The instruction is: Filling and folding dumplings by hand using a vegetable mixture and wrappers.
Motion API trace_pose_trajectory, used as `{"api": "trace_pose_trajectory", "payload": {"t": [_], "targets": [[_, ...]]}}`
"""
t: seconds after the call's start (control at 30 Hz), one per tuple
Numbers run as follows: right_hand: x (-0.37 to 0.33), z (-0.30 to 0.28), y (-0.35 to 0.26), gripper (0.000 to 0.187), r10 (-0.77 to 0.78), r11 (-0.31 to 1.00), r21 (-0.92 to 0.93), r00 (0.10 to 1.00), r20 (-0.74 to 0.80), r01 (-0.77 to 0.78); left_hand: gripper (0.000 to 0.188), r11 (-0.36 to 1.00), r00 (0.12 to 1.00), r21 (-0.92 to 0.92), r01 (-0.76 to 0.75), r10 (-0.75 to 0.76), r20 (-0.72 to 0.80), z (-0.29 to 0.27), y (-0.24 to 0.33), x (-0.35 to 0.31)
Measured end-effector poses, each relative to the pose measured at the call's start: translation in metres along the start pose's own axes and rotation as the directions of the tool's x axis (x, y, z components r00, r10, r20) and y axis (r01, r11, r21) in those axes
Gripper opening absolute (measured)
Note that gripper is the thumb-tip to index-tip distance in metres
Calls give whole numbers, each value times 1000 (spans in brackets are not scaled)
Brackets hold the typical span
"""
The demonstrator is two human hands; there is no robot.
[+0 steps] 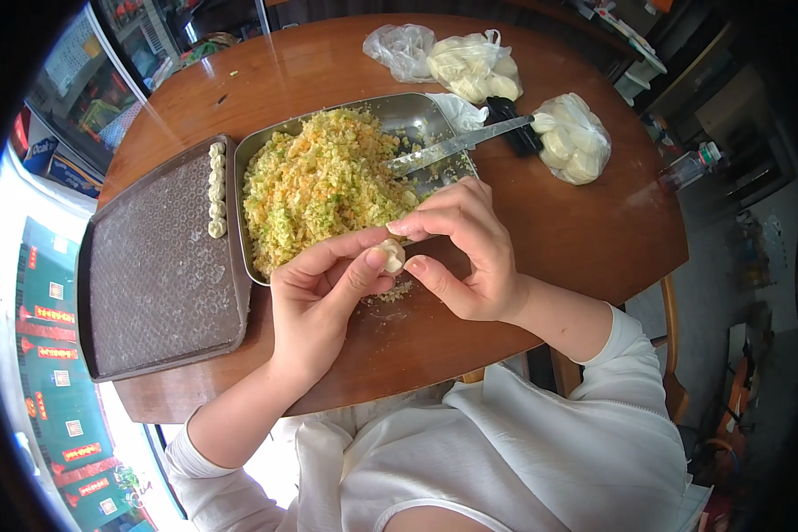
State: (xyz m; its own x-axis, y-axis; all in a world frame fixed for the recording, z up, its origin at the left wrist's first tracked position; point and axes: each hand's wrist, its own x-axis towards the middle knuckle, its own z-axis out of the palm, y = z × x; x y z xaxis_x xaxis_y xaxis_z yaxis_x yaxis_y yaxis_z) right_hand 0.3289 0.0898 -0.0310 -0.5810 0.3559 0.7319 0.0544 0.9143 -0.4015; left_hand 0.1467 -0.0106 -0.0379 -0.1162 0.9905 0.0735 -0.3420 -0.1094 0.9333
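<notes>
A small, pale, pleated dumpling [392, 255] is pinched between the thumb and fingers of my left hand [328, 282], over the near edge of the filling pan. My right hand [470, 248] is beside it, thumb and forefinger apart around the dumpling's right side; whether a fingertip touches the dough I cannot tell. Just beyond both hands, a metal pan [430, 111] holds a heap of chopped yellow, orange and green filling [328, 177]. To the left, a brown textured tray [155, 275] carries a short column of finished dumplings [217, 191] along its far right side.
A knife [452, 149] lies across the pan's right side, its black handle over the table. Clear bags of pale dough pieces [572, 140] [477, 71] and a crumpled plastic bag [399, 49] lie farther back on the wooden table [594, 239]. Crumbs are near the pan.
</notes>
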Motion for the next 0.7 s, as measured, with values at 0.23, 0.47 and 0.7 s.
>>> {"api": "trace_pose_trajectory", "payload": {"t": [0.23,0.47,0.7], "targets": [[-1,1,3,22,-38,998,-46,999,6,38,41,1000,1000,-27,9,-9,-1,1,4,2],[-1,2,2,19,-73,995,-77,997,-39,70,41,997,1000,-76,15,-16,-21,0,3,2],[0,3,1,19,-86,994,-72,993,-77,81,42,996,1000,-87,-16,17,19,0,0,2]]}}
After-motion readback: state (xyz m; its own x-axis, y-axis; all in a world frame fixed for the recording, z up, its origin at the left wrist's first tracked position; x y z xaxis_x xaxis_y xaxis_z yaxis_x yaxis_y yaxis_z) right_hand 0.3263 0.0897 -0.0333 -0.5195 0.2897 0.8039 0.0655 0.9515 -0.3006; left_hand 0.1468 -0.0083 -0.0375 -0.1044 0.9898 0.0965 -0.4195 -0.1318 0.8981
